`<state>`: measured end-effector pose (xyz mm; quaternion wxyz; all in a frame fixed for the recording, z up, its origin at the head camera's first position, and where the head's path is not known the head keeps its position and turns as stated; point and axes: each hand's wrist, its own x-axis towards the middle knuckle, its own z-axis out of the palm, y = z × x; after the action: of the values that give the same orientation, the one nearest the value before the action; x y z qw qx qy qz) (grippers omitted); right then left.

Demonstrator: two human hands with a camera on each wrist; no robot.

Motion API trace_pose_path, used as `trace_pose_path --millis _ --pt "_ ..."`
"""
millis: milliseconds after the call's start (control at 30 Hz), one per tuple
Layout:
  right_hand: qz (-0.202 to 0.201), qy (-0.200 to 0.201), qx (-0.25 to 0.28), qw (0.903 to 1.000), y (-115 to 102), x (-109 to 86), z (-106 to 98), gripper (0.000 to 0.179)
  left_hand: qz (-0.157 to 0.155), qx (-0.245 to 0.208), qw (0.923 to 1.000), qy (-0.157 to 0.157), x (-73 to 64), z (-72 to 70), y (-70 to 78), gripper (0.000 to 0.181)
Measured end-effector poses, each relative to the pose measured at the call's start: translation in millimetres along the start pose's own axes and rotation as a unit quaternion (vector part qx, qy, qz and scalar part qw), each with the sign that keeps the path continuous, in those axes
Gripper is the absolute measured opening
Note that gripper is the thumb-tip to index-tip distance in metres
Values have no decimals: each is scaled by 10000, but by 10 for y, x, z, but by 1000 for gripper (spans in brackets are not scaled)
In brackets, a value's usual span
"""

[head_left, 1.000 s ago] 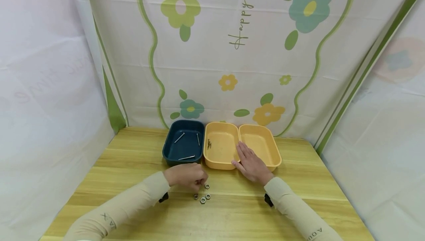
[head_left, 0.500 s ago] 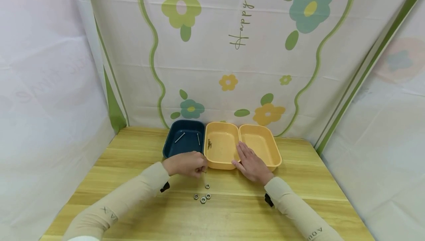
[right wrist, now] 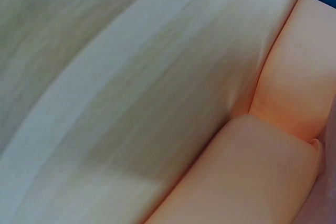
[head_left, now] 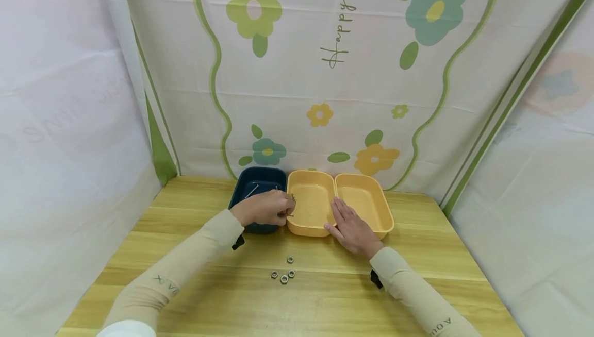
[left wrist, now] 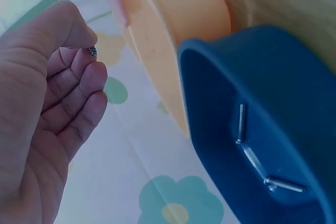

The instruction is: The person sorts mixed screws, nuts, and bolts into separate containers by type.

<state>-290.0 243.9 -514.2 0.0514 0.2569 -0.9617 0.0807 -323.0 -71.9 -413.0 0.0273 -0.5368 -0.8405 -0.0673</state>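
My left hand [head_left: 265,208] is over the front right of the dark blue bin [head_left: 234,192], near the middle yellow bin [head_left: 312,229]. Thumb and index finger pinch a small screw [left wrist: 93,51]; its threaded end shows in the left wrist view, and the rest is hidden by the fingers. Several brownish screws [head_left: 294,199] lie along the left side of the middle bin, partly behind the hand. My right hand [head_left: 353,231] rests with straight fingers on the adjoining rims of the middle bin and the right yellow bin [head_left: 366,200]. Silver bolts [left wrist: 254,161] lie in the blue bin.
Several hex nuts [head_left: 284,279] lie loose on the wooden table [head_left: 325,301], in front of the bins. A patterned cloth [head_left: 287,79] hangs close behind the bins, and white cloth sides stand left and right.
My left hand has picked up the small screw from beside the nuts and carried it forward, up to the rims of the blue and middle bins. The right hand stays in place.
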Motion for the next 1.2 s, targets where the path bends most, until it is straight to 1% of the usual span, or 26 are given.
trace_pose_path --millis 100,200,400,600,667,767,867,933,1067,1200 --pt "-64 131 20 9999 13 0 25 78 -19 71 10000 66 53 -36 -25 18" --pt "-57 169 53 9998 22 -6 43 79 -54 27 9999 132 117 -56 -52 15" --pt "-7 91 35 10000 7 -14 18 78 -109 55 9995 297 257 -77 -112 12" --pt "71 -159 -58 9998 -15 -6 -24 79 -234 -123 9988 404 393 -104 -163 15" --pt "68 -162 -35 9998 -13 -5 -23 78 -279 -104 9986 429 436 -112 -178 16" --pt "30 -44 2 10000 -8 -7 -7 78 -330 -48 9981 512 492 -108 -205 18" --pt "10 -2 7 10000 -7 -5 -3 77 -446 -39 9975 537 530 -94 -242 17" --pt "26 -67 -10 10000 -10 -1 -14 77 -558 -82 9972 500 551 -81 -272 16" --pt "53 -179 -47 9998 -9 8 -25 78 -856 -173 9954 399 587 -46 -345 13" --pt "37 -179 -51 9998 -13 13 -29 79 -1103 -302 9924 449 622 23 -418 11"
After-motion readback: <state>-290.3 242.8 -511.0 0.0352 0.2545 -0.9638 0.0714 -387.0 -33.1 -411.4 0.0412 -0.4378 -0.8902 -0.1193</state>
